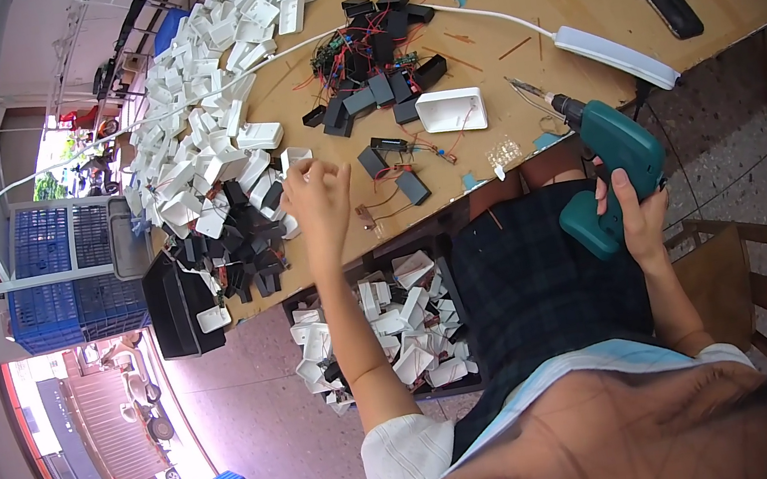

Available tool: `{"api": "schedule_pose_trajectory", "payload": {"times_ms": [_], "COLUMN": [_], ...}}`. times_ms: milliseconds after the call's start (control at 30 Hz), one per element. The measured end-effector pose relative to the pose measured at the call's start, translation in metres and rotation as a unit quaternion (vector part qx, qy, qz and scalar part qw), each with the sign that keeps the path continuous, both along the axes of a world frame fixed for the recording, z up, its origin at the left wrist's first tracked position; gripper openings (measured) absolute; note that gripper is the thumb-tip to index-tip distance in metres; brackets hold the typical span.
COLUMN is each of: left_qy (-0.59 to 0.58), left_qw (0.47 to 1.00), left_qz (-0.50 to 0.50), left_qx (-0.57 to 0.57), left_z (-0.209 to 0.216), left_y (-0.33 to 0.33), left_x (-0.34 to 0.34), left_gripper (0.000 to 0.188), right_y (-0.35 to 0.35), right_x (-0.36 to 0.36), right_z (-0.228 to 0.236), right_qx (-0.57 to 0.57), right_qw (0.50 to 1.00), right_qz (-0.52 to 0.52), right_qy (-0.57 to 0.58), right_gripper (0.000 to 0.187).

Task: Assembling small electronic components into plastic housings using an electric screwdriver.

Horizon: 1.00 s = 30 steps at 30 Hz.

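In my right hand [638,215] is a green soldering gun [618,139], gripped by its handle with its metal tip [526,91] pointing up and left over the table edge. My left hand [317,195] hovers near the front left of the table, fingers bent and thumb apart; no object shows clearly in it. Just beyond its fingertips is a small white plastic box [295,155]. A larger white open box [452,112] lies between the hands with thin wires at its rim. Black battery-type cases [412,187] with red wires lie nearer the edge.
A heap of white plastic boxes [211,116] covers the table's left side, with black cases [246,237] before it. Wired circuit boards [338,56] lie mid-table. A white power strip [617,56] and phone [662,0] sit right. A full crate [407,322] stands below; a wooden chair [764,267] is right.
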State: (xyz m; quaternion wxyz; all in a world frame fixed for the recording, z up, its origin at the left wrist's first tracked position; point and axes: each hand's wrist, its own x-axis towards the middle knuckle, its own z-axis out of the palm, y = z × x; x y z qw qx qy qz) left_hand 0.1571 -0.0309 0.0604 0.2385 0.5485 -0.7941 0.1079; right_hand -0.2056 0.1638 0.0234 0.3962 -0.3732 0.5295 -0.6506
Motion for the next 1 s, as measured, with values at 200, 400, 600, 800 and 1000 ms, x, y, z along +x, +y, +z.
{"api": "schedule_pose_trajectory", "payload": {"times_ms": [200,400,600,800,1000], "left_qy": [0.008,-0.120,-0.032,0.029,0.030], "left_qw": [0.998,0.976,0.983,0.966,0.961], "left_qz": [0.017,0.080,0.139,0.199,0.245], "left_qx": [0.065,0.162,0.113,0.162,0.128], "left_z": [-0.015,-0.035,-0.069,-0.051,-0.059], "left_y": [-0.009,-0.034,-0.033,-0.012,-0.009], "left_x": [-0.089,-0.110,-0.105,-0.127,-0.125], "left_gripper": [0.028,0.030,0.026,0.025,0.023], "right_y": [-0.002,-0.001,-0.001,-0.001,0.000], "right_x": [0.006,0.004,0.001,-0.002,0.002], "right_z": [0.003,0.002,-0.001,-0.001,0.003], "right_qx": [-0.014,-0.021,-0.017,-0.006,-0.014], "right_qw": [1.000,0.999,1.000,1.000,1.000], "right_qz": [-0.003,-0.001,-0.006,-0.017,-0.008], "right_qy": [-0.021,-0.035,-0.018,-0.017,-0.017], "right_gripper": [0.030,0.027,0.033,0.033,0.032]}}
